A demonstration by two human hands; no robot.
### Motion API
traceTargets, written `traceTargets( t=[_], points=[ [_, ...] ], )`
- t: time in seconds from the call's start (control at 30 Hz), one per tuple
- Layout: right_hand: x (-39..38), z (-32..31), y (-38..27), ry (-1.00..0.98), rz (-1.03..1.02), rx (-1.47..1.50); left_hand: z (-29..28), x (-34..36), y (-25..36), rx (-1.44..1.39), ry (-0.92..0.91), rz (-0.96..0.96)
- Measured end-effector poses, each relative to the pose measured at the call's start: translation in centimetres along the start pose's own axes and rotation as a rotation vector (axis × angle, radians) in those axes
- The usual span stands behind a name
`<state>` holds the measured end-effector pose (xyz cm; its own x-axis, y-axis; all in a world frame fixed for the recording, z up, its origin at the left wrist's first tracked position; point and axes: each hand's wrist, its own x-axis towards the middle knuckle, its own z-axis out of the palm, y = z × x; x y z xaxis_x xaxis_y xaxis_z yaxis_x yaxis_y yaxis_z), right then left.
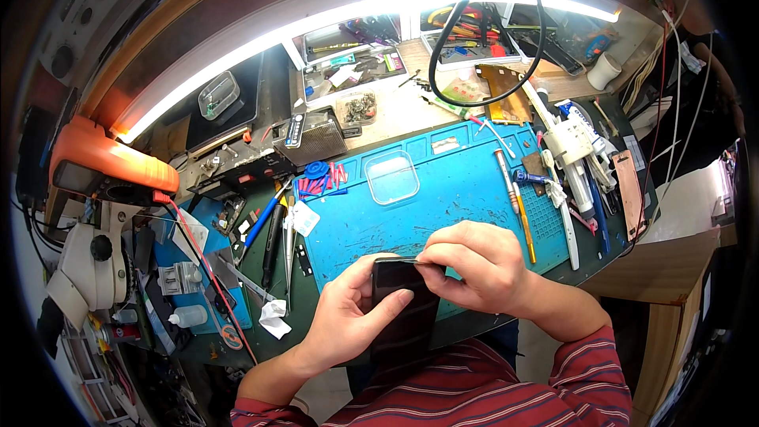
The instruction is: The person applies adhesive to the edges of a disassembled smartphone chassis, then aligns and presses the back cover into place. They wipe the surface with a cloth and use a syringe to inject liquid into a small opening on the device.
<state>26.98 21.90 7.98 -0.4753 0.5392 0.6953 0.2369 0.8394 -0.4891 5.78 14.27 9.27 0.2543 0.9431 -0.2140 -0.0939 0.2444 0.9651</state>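
Note:
A dark, glossy slab that looks like a smartphone (405, 324) is tilted in front of my body, over the near edge of the mat. My left hand (350, 310) is closed round its left side, thumb lying across the dark face. At its upper right corner, the fingers of my right hand (478, 269) are pinched together against the edge. Whether a thin piece sits between those fingertips is hidden. Beneath and beyond both hands lies a blue work mat (356, 225), with a clear square plastic lid (393, 177) on it.
Left of the mat lie tweezers (289, 249), a blue pen-like tool (265, 216) and crumpled tissue (273, 320). An orange meter (111, 164) stands far left. Brushes (522, 217) and a white-bodied tool (575, 162) lie right. A black cable loop (432, 55) hangs above the bench.

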Motion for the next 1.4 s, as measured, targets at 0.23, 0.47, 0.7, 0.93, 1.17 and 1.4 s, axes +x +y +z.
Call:
traceTargets(
  t=[0.23, 0.47, 0.7, 0.93, 1.17, 1.4],
  points=[
    [0.0, -0.2, -0.1, 0.036, 0.048, -0.023, 0.0, 0.1, 0.0, -0.013, -0.002, -0.011],
    [0.3, -0.1, 0.0, 0.152, 0.108, -0.023, 0.0, 0.1, 0.2, -0.029, 0.0, -0.017],
    [0.8, -2.4, 0.3, 0.063, 0.396, -0.123, -0.3, 0.5, -0.2, -0.139, -0.046, -0.173],
    [-3.7, -4.1, -1.2, -0.136, 0.578, -0.444, -1.9, 1.8, -0.7, -0.019, -0.166, -0.194],
    [-9.3, -14.0, 1.0, 0.124, 0.625, -0.93, -1.9, 3.3, 2.1, 0.893, -0.062, -0.019],
    [-12.8, -20.2, 4.6, 0.281, 0.768, -0.976, -1.6, 2.5, 0.4, 1.107, 0.044, 0.233]
  ],
)
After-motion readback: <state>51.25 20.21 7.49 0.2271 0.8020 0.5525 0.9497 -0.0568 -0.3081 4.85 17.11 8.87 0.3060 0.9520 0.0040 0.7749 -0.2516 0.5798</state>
